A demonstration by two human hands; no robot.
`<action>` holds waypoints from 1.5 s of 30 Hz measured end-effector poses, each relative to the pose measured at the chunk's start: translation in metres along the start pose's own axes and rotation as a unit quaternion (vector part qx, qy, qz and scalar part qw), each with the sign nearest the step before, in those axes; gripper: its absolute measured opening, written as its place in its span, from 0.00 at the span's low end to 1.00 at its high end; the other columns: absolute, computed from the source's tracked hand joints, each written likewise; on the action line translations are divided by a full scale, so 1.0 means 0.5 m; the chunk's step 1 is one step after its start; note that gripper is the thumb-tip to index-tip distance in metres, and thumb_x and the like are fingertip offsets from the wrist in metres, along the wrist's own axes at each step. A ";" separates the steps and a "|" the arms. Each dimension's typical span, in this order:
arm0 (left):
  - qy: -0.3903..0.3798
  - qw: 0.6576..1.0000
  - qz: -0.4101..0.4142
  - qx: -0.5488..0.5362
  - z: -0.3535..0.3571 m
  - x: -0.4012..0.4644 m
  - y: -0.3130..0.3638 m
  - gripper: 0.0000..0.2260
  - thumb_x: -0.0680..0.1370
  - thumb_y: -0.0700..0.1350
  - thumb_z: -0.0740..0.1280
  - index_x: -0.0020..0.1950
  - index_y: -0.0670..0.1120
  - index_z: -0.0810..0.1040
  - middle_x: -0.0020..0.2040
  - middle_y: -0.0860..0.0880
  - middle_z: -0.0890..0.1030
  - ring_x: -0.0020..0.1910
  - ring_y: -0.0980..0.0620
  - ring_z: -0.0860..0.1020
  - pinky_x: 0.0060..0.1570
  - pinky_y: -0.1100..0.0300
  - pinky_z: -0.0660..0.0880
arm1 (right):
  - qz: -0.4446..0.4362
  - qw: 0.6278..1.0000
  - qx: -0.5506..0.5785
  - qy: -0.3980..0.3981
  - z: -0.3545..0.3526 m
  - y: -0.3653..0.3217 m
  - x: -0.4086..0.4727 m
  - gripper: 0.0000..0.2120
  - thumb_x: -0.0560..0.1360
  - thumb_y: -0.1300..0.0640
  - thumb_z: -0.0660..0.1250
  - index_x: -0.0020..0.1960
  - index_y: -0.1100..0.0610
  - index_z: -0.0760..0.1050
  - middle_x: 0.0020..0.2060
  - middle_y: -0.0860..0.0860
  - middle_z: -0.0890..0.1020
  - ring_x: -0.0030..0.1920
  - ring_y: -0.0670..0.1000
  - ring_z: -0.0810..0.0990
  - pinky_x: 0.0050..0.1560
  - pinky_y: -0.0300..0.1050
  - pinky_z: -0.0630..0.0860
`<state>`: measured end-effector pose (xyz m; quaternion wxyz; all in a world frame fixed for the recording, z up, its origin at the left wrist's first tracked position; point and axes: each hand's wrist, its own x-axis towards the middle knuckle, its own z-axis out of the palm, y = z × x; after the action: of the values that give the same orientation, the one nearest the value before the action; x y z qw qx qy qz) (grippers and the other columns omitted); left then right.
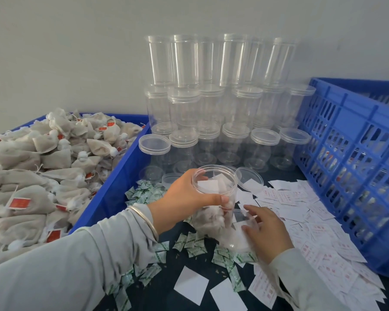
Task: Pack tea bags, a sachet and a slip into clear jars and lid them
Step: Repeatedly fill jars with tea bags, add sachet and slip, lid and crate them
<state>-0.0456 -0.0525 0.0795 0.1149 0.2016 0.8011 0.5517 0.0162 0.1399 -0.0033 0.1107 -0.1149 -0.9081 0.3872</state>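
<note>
2 hands meet at the middle of the table. Our left hand (189, 194) is wrapped around an open jar (213, 198), thumb across its front wall, holding it tilted toward us; tea bags (211, 217) already sit in its lower half and a white slip (208, 186) shows near the mouth. Whether a sachet is inside, we cannot tell.

At 3 o'clock of the jar, our right hand (267, 230) has its fingers curled over a clear lid (243, 223), which blurs against the jar's base.

Loose lids (249, 179) lie at 1 o'clock, sachets (144, 194) at 9 and 6 o'clock, slips (301, 209) spread toward 4 o'clock. The bag crate (119, 176) stands at 9 o'clock, stacked empty jars (211, 108) at 12.

What could go wrong, as we judge it: the jar is tipped, so the slip could slide out before capping. A bag riding high could jam under the lid, leaving it crooked. Lidding now could also seal a jar missing its sachet.
</note>
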 end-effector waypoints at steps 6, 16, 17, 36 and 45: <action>0.024 1.000 -0.014 -0.007 -0.007 0.000 0.002 0.26 0.56 0.57 0.80 0.48 0.62 0.71 0.49 0.61 0.78 0.47 0.65 0.77 0.42 0.70 0.73 | -0.004 0.990 0.091 0.103 0.005 0.001 -0.003 0.14 0.73 0.68 0.68 0.53 0.52 0.80 0.49 0.47 0.79 0.47 0.41 0.76 0.47 0.36 0.73; 0.018 0.999 0.042 -0.026 0.027 -0.031 0.081 0.36 0.54 0.59 0.79 0.59 0.58 0.72 0.56 0.60 0.78 0.55 0.62 0.77 0.58 0.58 0.74 | -0.323 0.929 0.114 0.143 -0.097 -0.137 -0.042 0.29 0.67 0.65 0.68 0.65 0.49 0.67 0.66 0.53 0.70 0.68 0.45 0.66 0.67 0.41 0.66; 0.021 0.998 0.051 -0.040 0.033 -0.030 0.098 0.36 0.53 0.59 0.78 0.59 0.57 0.72 0.55 0.60 0.78 0.53 0.65 0.77 0.55 0.61 0.74 | -0.339 0.924 0.111 0.139 -0.123 -0.152 -0.044 0.26 0.68 0.65 0.67 0.64 0.50 0.69 0.65 0.54 0.71 0.68 0.45 0.67 0.68 0.40 0.65; -0.004 0.930 0.352 -0.102 0.296 0.163 0.561 0.23 0.65 0.49 0.77 0.57 0.51 0.76 0.52 0.52 0.82 0.55 0.54 0.80 0.61 0.49 0.74 | -0.307 0.829 -0.323 0.339 -0.699 -0.198 -0.015 0.12 0.69 0.56 0.63 0.45 0.60 0.82 0.40 0.57 0.82 0.46 0.60 0.77 0.45 0.52 0.73; 0.027 0.971 0.236 0.028 0.492 0.280 0.534 0.32 0.69 0.61 0.72 0.67 0.46 0.70 0.57 0.51 0.76 0.56 0.53 0.75 0.55 0.59 0.73 | -0.102 0.860 -0.409 0.289 -0.798 -0.060 0.065 0.07 0.72 0.50 0.68 0.42 0.51 0.83 0.35 0.54 0.79 0.38 0.56 0.73 0.37 0.44 0.67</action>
<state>-0.0180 0.2992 0.2433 -0.0461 0.3727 0.7487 0.5463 0.0975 0.3996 0.2918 0.3501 -0.1633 -0.9187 -0.0826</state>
